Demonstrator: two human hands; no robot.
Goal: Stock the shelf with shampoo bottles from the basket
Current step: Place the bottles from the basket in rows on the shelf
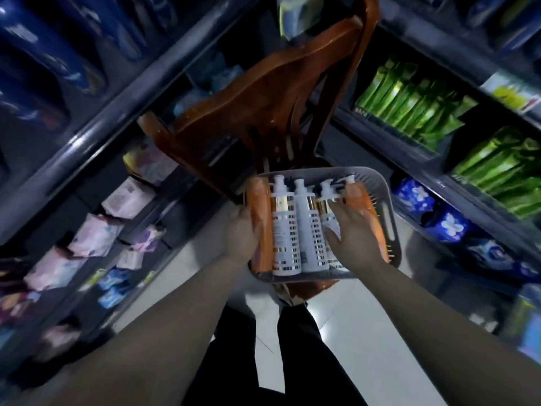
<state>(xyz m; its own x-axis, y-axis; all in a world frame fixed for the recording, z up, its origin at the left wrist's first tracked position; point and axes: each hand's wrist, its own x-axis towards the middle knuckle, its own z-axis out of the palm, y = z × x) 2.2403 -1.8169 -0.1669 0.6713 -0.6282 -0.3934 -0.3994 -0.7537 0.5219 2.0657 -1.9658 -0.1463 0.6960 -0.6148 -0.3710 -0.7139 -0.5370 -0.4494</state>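
Observation:
A grey plastic basket [389,200] rests on the seat of a brown chair [263,92] in the aisle. Inside lie white pump bottles with gold bands [285,235] side by side, with an orange bottle [259,206] at the left and another orange bottle [370,206] at the right. My left hand [241,232] grips the basket's left edge beside the left orange bottle. Over the right side of the basket, my right hand [355,232] lies on the bottles with its fingers spread, the thumb against a white bottle. The picture is blurred by motion.
Dark shelves line both sides of the aisle. Pink and white packets [93,235] fill the left shelves, blue bottles [44,45] stand above them. Green packs [409,104] and blue flowered packs [448,227] sit on the right. White floor tiles [366,332] and my dark trousers [292,347] are below.

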